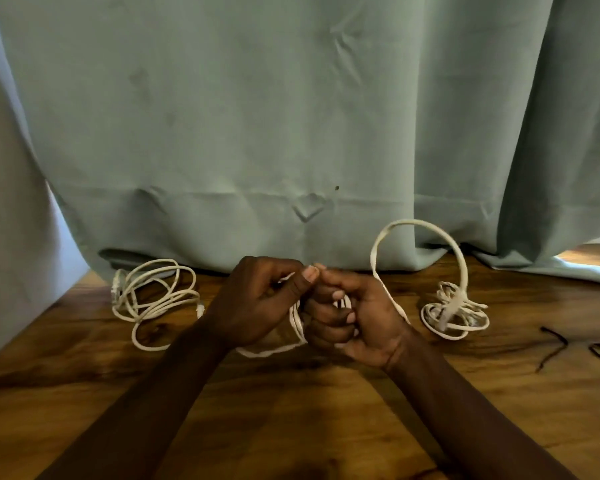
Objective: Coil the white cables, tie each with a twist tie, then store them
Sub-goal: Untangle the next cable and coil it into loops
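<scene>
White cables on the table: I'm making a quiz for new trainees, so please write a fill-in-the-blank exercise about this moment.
1. Each grip, left hand and right hand, holds a white ____.
2. The loose coil lies on the ____ side of the wooden table.
3. The dark twist ties lie on the table, touched by ____ hand.
4. The curtain behind is ____.
Missing words: cable, left, neither, green.
</scene>
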`<state>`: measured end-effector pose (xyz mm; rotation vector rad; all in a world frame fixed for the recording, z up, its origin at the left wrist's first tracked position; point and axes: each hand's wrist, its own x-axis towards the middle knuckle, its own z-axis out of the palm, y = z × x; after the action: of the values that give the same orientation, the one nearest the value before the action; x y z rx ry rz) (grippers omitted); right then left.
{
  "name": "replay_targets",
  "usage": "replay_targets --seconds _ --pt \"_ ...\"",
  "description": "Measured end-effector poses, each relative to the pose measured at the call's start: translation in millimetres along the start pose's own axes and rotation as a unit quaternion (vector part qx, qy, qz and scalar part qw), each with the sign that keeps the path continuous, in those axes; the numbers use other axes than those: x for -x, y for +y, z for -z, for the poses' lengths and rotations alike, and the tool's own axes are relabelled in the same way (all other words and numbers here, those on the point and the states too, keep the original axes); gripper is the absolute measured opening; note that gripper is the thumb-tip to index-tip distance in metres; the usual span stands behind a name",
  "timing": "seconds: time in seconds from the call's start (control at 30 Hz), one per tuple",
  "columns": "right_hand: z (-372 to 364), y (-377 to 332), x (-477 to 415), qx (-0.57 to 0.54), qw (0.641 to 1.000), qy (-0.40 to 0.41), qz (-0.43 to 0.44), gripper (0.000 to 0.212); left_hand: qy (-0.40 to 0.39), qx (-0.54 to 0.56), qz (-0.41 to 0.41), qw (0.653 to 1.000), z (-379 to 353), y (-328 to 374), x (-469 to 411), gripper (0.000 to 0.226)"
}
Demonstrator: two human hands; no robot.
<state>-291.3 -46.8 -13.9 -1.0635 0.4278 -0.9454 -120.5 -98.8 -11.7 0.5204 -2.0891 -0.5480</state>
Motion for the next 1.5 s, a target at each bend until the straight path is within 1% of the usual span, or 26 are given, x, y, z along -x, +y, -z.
replay_targets --seconds 0.07,0.1,0.17,0.23,0.3,0.37,0.43,0.53,0.6,0.63,0.67,0.7,0.77,0.8,0.9,1.03,1.1,1.17,1.23,1.27,1.3,1.37,1.4,1.43,1.47,1.5 --pt "-1.7 -1.2 -1.1 -0.094 0.994 -0.045 0.037 0.04 0.017 0.107 0.04 0.993 -4.3 -2.5 -3.2 0.049" --pt "-3.0 0.4 -4.0 -0.126 0.989 -0.053 0.055 0.039 0.027 0.155 0.056 0.986 -6.9 -0.7 -3.2 0.05" --pt "-8.8 2.8 -8.7 -0.178 0.978 -0.067 0.086 0.038 0.046 0.253 0.107 0.96 -10.8 3.9 -3.2 0.047" --pt "-9.8 5.4 -11.0 -0.205 0.971 -0.064 0.105 0.042 0.061 0.317 0.163 0.932 -16.4 3.5 -2.8 0.041" --pt "-8.2 5.3 -11.1 -0.221 0.967 -0.049 0.119 0.045 0.057 0.326 0.195 0.923 -18.6 -2.5 -1.3 0.036" --pt "-4.2 2.5 -10.7 -0.222 0.965 -0.036 0.131 0.046 0.049 0.311 0.218 0.924 -19.6 -5.3 0.7 0.03" --pt "-0.2 -2.8 -7.8 -0.218 0.966 -0.033 0.138 0.044 0.062 0.298 0.242 0.921 -22.8 -6.6 3.6 0.024" --pt "6.0 -8.4 -3.1 -0.219 0.966 -0.025 0.135 0.044 0.137 0.311 0.267 0.902 -33.5 -3.7 4.1 0.015" --pt "6.4 -7.5 -1.6 -0.22 0.967 -0.039 0.121 0.043 0.202 0.33 0.299 0.872 -36.9 -1.6 -0.1 0.011" --pt "5.9 -6.0 -1.7 -0.217 0.969 -0.043 0.114 0.043 0.223 0.331 0.31 0.863 -37.5 0.0 -0.9 0.009" --pt "4.8 -4.3 -2.2 -0.213 0.97 -0.045 0.109 0.042 0.232 0.313 0.308 0.868 -37.0 -0.3 0.5 0.008" --pt "4.5 -3.2 -2.7 -0.212 0.97 -0.045 0.108 0.042 0.225 0.261 0.294 0.892 -36.0 -2.4 3.1 0.01" --pt "4.5 -3.3 -3.6 -0.212 0.969 -0.041 0.118 0.043 0.167 0.122 0.235 0.95 -35.5 -5.4 8.8 0.016" --pt "5.2 -4.4 -3.8 -0.209 0.969 -0.032 0.128 0.044 0.142 0.078 0.214 0.963 -36.8 -6.6 11.0 0.017" --pt "11.9 -8.7 -2.7 -0.194 0.965 0.018 0.173 0.046 0.122 0.056 0.194 0.972 -38.2 -6.5 10.9 0.013" --pt "16.0 -14.0 -0.5 -0.187 0.955 0.069 0.219 0.05 0.048 -0.019 0.148 0.988 -41.7 0.7 11.2 0.022" --pt "13.9 -16.0 0.3 -0.186 0.95 0.092 0.234 0.051 0.024 -0.015 0.151 0.988 -41.6 3.7 12.0 0.024" --pt "12.7 -15.3 -1.9 -0.155 0.945 0.137 0.253 0.051 0.001 0.009 0.171 0.985 -42.8 6.5 11.1 0.023" --pt "10.7 -13.2 -5.8 -0.086 0.937 0.201 0.273 0.044 -0.021 0.043 0.201 0.979 -45.4 11.5 10.0 0.022" --pt "10.8 -12.2 -6.7 -0.038 0.928 0.237 0.284 0.041 -0.03 0.08 0.23 0.969 -46.9 14.8 9.8 0.02" --pt "12.1 -11.6 -6.8 0.029 0.913 0.275 0.299 0.04 -0.035 0.141 0.271 0.952 -49.0 19.1 9.3 0.018" --pt "14.3 -10.7 -4.4 0.187 0.867 0.331 0.322 0.04 -0.037 0.274 0.36 0.891 -48.6 27.7 7.3 0.016" --pt "16.9 -9.6 -2.6 0.253 0.844 0.349 0.319 0.041 -0.036 0.319 0.39 0.863 -46.1 28.1 6.0 0.018" --pt "20.5 -7.9 -0.6 0.312 0.821 0.363 0.31 0.045 -0.045 0.344 0.407 0.845 -43.4 27.4 4.8 0.021" --pt "24.6 -5.7 0.5 0.374 0.793 0.376 0.299 0.048 -0.066 0.349 0.414 0.838 -40.0 26.3 4.2 0.022" --pt "28.2 -3.0 1.3 0.44 0.757 0.386 0.29 0.049 -0.095 0.341 0.417 0.837 -37.3 26.4 4.3 0.023"
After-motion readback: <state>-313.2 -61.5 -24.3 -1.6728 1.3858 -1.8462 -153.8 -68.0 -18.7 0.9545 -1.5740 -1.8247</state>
